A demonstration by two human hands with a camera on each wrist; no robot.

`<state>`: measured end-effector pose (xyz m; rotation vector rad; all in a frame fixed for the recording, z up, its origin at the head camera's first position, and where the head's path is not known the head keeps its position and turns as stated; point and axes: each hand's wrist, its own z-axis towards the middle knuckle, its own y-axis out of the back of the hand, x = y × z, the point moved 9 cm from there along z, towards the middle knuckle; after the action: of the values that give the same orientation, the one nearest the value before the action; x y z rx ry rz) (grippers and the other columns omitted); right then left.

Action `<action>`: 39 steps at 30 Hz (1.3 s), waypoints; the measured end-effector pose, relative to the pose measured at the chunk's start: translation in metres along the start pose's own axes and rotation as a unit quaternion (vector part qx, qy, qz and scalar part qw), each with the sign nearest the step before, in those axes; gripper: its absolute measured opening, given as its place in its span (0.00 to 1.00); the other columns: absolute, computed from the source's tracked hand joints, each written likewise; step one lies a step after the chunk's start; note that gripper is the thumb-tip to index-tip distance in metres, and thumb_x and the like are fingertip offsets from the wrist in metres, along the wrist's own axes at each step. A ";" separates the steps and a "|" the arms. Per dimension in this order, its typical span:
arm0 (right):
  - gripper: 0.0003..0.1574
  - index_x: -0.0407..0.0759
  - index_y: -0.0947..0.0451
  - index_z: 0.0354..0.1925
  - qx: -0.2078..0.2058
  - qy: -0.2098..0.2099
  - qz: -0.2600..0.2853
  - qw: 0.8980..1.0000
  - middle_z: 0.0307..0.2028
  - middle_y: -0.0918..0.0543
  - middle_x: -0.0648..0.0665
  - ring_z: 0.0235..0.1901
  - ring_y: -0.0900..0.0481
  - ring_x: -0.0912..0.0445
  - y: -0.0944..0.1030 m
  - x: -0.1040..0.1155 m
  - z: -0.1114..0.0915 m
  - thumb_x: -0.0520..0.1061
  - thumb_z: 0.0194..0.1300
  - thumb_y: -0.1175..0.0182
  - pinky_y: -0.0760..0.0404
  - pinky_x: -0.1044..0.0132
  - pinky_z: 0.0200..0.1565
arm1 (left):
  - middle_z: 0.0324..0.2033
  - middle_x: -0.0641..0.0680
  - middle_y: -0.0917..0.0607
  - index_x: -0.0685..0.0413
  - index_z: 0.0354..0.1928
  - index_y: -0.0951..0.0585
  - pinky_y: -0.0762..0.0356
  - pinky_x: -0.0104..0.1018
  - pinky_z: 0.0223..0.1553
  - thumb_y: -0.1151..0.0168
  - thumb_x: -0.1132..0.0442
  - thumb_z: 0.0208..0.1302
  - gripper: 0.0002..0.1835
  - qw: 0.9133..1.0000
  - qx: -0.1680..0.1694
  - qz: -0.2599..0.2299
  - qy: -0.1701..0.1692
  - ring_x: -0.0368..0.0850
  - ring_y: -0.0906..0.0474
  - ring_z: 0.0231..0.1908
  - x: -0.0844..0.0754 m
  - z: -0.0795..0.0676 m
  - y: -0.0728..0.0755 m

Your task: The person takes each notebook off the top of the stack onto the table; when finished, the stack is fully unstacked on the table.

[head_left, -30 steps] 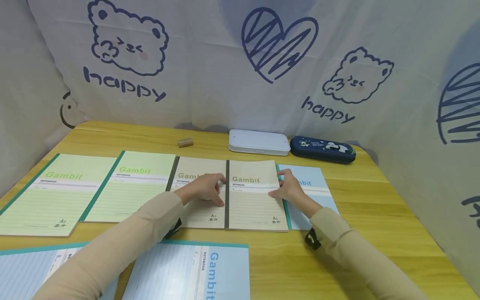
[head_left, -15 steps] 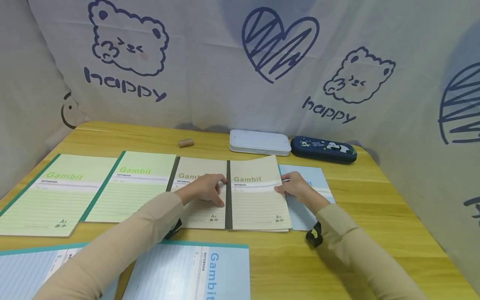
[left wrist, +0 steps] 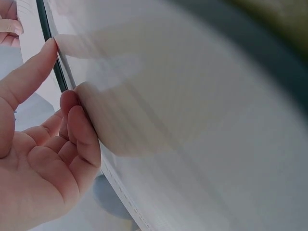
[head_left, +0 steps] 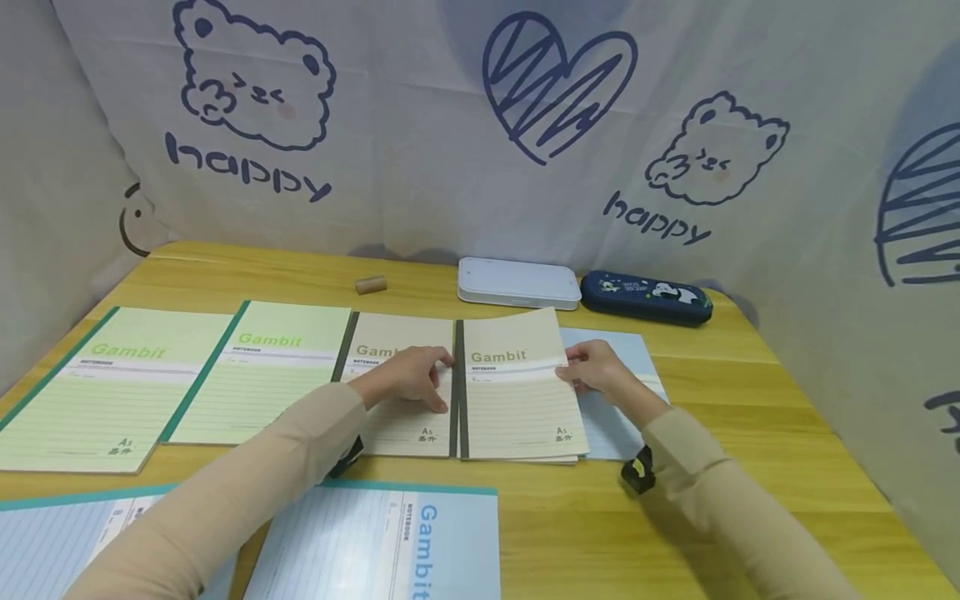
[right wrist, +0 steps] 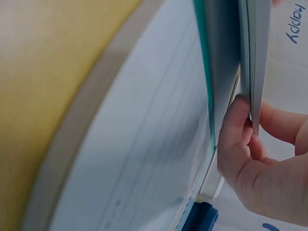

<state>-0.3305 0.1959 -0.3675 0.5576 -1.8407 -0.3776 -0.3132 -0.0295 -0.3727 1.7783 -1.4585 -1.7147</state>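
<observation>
My right hand [head_left: 600,367] pinches the right edge of a beige Gambit notebook [head_left: 517,408] with a dark spine. That edge is raised, and another beige notebook peeks out beneath it along the bottom. In the right wrist view, thumb and fingers [right wrist: 236,125] take the notebook edge between them. My left hand [head_left: 412,375] lies over a second beige notebook [head_left: 390,425], its fingertips right at the dark spine of the lifted one. A light blue notebook [head_left: 615,425] lies partly under my right hand.
Two green notebooks [head_left: 112,400] lie at the left, side by side. Two blue notebooks [head_left: 337,542] lie turned sideways at the front. Along the back are a small brown cylinder [head_left: 371,285], a white case [head_left: 517,283] and a dark blue panda case [head_left: 645,297].
My right hand has taken the beige notebook by its right edge, raised that edge and shifted it slightly right, baring a second dark spine. My left hand has stayed in place.
</observation>
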 end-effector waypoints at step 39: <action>0.25 0.32 0.36 0.57 0.277 0.221 0.013 0.935 0.41 0.19 0.42 0.34 0.20 0.53 0.034 0.015 -0.050 0.33 0.62 0.48 0.22 0.64 0.30 | 0.27 0.51 0.25 0.62 0.57 0.31 0.34 0.34 0.32 0.28 0.64 0.41 0.37 1.000 0.002 0.001 -0.015 0.44 0.31 0.27 -0.003 0.001 0.001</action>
<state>-0.2941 0.2169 -0.3215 0.9158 -1.4965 0.2880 -0.3137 -0.0273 -0.3708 1.7591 -1.4761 -1.7451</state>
